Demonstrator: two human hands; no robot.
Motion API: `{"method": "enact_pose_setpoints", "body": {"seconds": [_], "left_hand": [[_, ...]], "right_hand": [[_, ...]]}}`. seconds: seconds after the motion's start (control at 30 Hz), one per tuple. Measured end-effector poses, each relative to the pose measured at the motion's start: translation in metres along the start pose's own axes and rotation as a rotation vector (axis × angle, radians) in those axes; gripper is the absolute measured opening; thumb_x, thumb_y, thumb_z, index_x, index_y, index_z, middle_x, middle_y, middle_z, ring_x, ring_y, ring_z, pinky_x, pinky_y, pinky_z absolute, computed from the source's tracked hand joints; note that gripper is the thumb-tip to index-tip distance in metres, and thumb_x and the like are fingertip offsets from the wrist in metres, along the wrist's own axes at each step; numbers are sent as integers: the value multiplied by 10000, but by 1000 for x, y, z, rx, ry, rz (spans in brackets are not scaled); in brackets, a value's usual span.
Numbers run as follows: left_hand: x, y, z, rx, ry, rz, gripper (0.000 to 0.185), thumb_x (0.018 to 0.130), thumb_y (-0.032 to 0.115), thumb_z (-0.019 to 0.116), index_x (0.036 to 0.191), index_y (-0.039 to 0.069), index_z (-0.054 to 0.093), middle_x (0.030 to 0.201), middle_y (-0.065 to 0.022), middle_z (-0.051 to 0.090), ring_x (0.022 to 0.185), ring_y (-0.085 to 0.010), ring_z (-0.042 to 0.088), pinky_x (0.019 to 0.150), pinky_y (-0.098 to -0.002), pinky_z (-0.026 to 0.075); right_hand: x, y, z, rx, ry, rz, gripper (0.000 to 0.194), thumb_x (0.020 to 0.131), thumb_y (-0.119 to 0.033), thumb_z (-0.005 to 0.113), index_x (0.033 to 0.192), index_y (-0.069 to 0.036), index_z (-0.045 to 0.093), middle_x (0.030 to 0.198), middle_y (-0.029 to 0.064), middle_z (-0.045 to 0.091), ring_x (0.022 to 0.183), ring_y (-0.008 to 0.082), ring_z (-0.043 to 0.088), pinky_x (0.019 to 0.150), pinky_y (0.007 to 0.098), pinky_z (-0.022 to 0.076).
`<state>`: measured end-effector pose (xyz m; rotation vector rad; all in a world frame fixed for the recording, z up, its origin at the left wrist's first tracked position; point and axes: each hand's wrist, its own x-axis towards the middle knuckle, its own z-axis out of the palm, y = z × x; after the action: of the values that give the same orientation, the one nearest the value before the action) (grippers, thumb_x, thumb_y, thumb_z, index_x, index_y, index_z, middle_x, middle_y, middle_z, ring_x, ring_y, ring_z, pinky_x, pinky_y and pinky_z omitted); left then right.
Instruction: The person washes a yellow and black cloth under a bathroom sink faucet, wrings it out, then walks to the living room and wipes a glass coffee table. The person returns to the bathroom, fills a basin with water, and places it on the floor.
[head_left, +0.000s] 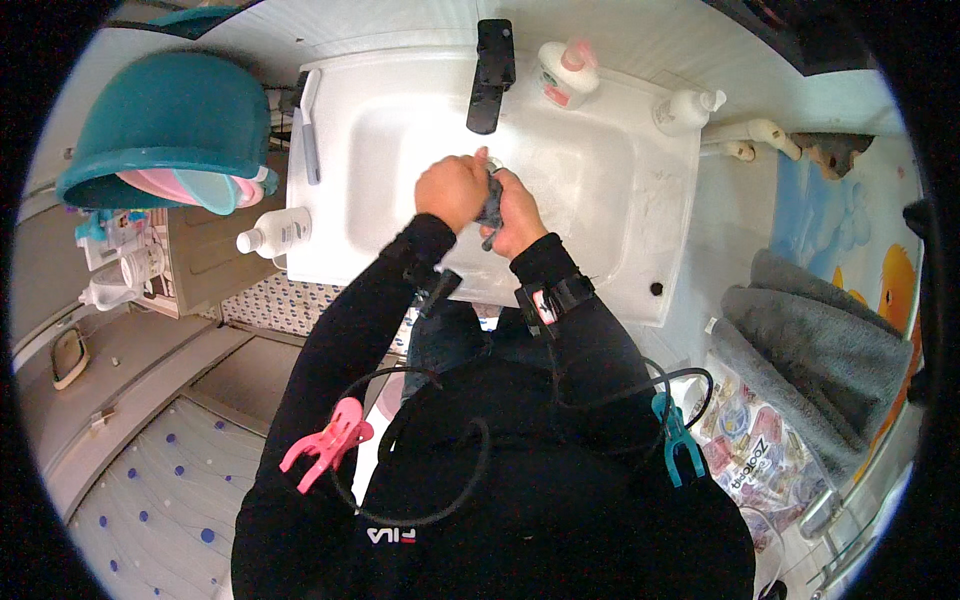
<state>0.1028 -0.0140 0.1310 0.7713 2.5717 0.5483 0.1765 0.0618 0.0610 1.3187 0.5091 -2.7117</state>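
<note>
Both of my hands meet over the white basin (600, 296), a little in front of the black faucet (486, 105). My left hand (451, 191) is a fist around a bunched dark grey cloth (492, 206), which could be a small garment. From the other side my right hand (521, 214) grips the same cloth, its thumb towards the faucet. A short end of the fabric hangs out below the right palm. Most of the cloth is hidden by my fingers.
On the basin's back ledge stand a pink-topped pump bottle (566, 75) and a white pump bottle (686, 112). A grey-handled brush (310, 142) lies along the left rim, near a white capped bottle (277, 232). A teal tub (172, 112) is at left; grey towels (817, 352) hang at right.
</note>
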Motion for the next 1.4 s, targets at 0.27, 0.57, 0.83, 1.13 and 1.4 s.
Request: {"method": "enact_pose_setpoints", "body": {"seconds": [0.27, 0.57, 0.83, 1.13, 1.4], "left_hand": [[2, 0, 7, 87, 13, 70, 564, 1024, 437, 436, 748, 33, 717, 754, -197, 694, 657, -394, 667, 636, -484, 548], [24, -64, 32, 5, 216, 137, 511, 1037, 382, 433, 777, 22, 685, 795, -211, 688, 753, -416, 665, 700, -516, 523], [-15, -68, 14, -404, 204, -38, 425, 996, 380, 582, 813, 5, 666, 669, -168, 620, 579, -357, 607, 573, -430, 498], [-6, -52, 18, 75, 110, -99, 524, 998, 430, 534, 710, 29, 710, 700, -231, 657, 650, -435, 647, 627, -509, 516], [-3, -13, 12, 81, 81, -42, 573, 1016, 453, 476, 717, 30, 720, 715, -225, 672, 675, -436, 663, 627, -492, 531]], "right_hand": [[10, 6, -14, -7, 47, -39, 283, 987, -400, 521, 977, -119, 548, 817, 34, 618, 701, 168, 606, 567, 340, 489], [-19, 11, 11, -48, 55, -40, 274, 949, -427, 574, 956, -154, 598, 747, -35, 574, 591, 106, 499, 447, 300, 308], [-4, 17, 14, -48, -205, -45, 455, 912, -555, 680, 1004, -109, 671, 895, 15, 694, 760, 120, 651, 688, 278, 511], [53, 77, 2, -56, 0, -251, 282, 937, -317, 580, 914, -37, 602, 885, 133, 664, 796, 296, 661, 702, 428, 523], [49, 66, -6, 196, -5, -94, 236, 988, -299, 555, 1027, -69, 582, 944, 58, 647, 853, 215, 665, 719, 398, 545]]}}
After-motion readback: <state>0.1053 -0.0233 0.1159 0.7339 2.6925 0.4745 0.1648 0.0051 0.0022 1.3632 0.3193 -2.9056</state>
